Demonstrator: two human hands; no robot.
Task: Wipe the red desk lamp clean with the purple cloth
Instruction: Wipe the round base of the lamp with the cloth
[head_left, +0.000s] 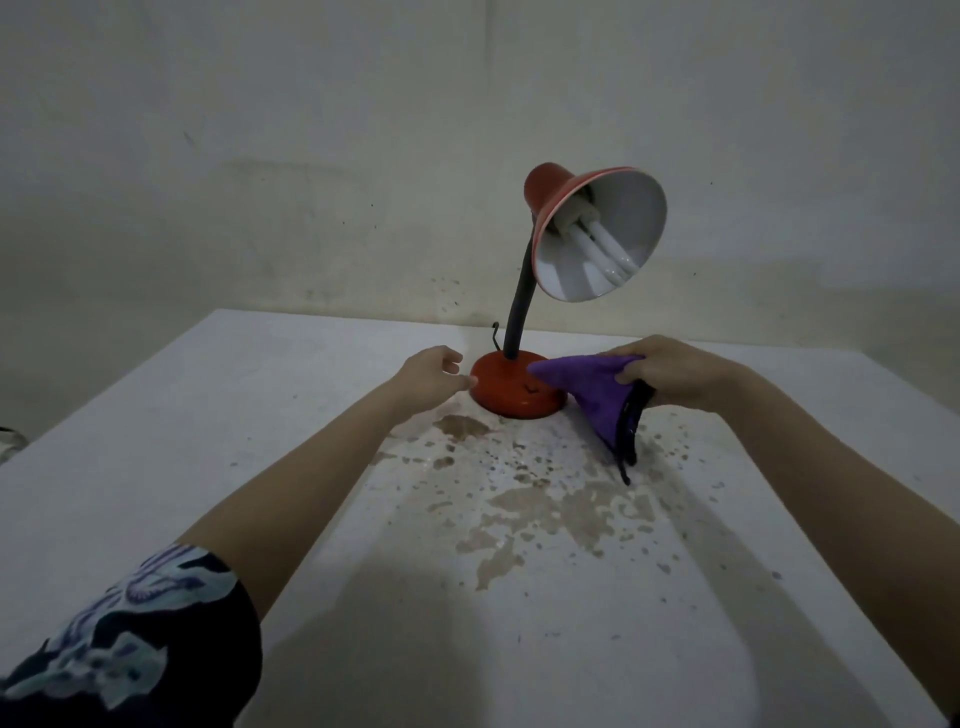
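Note:
The red desk lamp (506, 387) stands near the far edge of the white table (260, 415), with a round red base, a black bent neck and a red shade tilted toward me showing a white bulb. My right hand (670, 371) grips the purple cloth (597, 387), whose folded corner lies over the right side of the base while the rest hangs down to the table. My left hand (434, 374) is at the left rim of the base, fingers loosely curled, fingertips touching or nearly touching it, holding nothing.
The tabletop in front of the lamp is covered with brown stains and flaked patches (535, 499). A stained wall (363, 156) rises right behind the table. A dark object (8, 441) sits at the left edge of the view.

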